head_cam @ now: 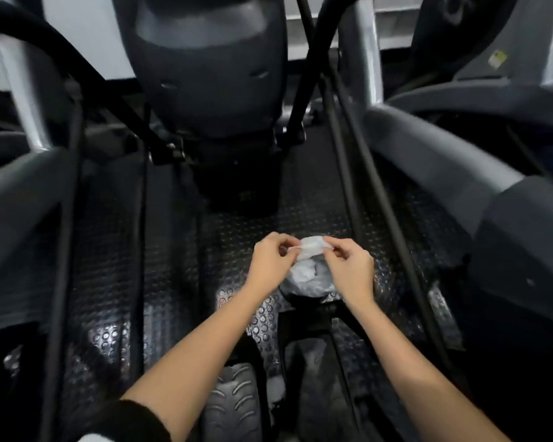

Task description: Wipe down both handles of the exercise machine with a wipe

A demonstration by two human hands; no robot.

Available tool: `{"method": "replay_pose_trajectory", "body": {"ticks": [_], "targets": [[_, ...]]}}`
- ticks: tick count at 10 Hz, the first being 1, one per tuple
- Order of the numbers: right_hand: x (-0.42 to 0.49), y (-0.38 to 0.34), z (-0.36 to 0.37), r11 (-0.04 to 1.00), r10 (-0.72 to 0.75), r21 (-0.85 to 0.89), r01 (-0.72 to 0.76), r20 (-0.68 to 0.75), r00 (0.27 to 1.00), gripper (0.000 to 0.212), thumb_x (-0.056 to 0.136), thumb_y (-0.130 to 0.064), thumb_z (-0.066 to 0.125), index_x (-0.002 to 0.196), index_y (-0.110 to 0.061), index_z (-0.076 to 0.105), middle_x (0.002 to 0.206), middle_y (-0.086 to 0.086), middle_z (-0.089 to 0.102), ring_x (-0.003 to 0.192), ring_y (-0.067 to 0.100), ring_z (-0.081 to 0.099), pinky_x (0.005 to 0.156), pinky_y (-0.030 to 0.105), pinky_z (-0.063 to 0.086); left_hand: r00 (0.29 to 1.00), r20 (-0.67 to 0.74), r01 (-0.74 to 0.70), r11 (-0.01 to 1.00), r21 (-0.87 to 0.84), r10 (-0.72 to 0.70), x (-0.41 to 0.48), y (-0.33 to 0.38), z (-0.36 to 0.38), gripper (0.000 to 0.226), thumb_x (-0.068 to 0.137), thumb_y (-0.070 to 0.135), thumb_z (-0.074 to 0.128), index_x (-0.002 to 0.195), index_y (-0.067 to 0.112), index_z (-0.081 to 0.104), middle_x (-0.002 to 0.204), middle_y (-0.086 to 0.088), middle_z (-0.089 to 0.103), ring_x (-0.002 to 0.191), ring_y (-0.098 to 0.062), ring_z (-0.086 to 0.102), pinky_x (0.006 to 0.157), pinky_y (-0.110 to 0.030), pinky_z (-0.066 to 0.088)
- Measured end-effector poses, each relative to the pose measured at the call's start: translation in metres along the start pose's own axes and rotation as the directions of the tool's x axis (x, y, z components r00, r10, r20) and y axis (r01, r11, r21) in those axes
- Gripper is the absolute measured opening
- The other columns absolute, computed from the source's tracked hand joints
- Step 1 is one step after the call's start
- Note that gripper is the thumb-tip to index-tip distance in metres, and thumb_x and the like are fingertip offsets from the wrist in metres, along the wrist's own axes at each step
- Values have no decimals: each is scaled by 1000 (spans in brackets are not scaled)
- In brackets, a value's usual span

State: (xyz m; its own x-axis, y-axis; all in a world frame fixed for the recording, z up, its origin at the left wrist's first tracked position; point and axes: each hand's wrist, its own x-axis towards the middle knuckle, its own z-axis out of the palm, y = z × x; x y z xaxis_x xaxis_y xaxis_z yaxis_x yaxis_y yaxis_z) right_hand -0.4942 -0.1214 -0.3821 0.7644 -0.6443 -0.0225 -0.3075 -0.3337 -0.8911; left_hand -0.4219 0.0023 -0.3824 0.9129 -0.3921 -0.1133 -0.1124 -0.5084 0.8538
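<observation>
You've got the wipe [307, 247] pinched at both ends, left grip [270, 263] and right grip [348, 266] each closed on it with thumb and fingertips. It's stretched side to side, low over the studded floor [109, 282]. A crumpled pale bag [304, 280] sits right under it; can't tell if they touch. The handles look well ahead and above: left black bar [77, 74] on the left grip's side, right black bar [310, 59] nearer the right. Both bars leave the top edge, so their holding ends are cut off.
</observation>
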Motion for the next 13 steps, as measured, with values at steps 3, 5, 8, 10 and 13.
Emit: {"method": "replay_pose_trajectory", "body": {"ticks": [3,5,8,10,13], "targets": [[35,144,83,984,123,-130,-125,-24,992,25,83,5,56,104,0,68,97,10,65,80,17,57,69,4,37,996,58,60,995,73,-64,59,-137,97,12,87,9,60,95,8,70,96,-2,56,76,-6,55,75,-7,45],[69,216,132,965,166,-202,-168,-28,986,28,88,1,51,113,0,63,106,14,59,93,27,59,88,28,46,991,114,60,992,111,-73,104,-195,147,15,89,9,57,100,7,68,102,-9,62,85,-17,63,86,-30,52],[81,268,159,930,265,-300,-214,139,954,41,93,-3,42,135,-3,44,137,14,47,125,27,46,103,30,32,939,317,38,958,285,-131,125,-243,183,34,93,4,44,126,4,55,131,-12,52,119,-25,51,105,-24,32],[75,274,158,912,289,-372,-172,289,913,49,94,-4,41,142,-6,32,148,13,35,131,28,40,109,37,30,896,414,-44,900,434,-157,125,-247,183,47,92,3,41,138,9,40,140,-14,45,131,-28,41,111,-36,30],[68,225,138,772,457,-634,42,599,657,54,101,-26,26,148,-22,0,157,4,-12,142,22,-19,112,51,-11,747,531,-253,567,784,-401,100,-214,135,71,98,35,36,148,16,-11,154,-5,-24,140,-25,-26,110,-53,-14]]}}
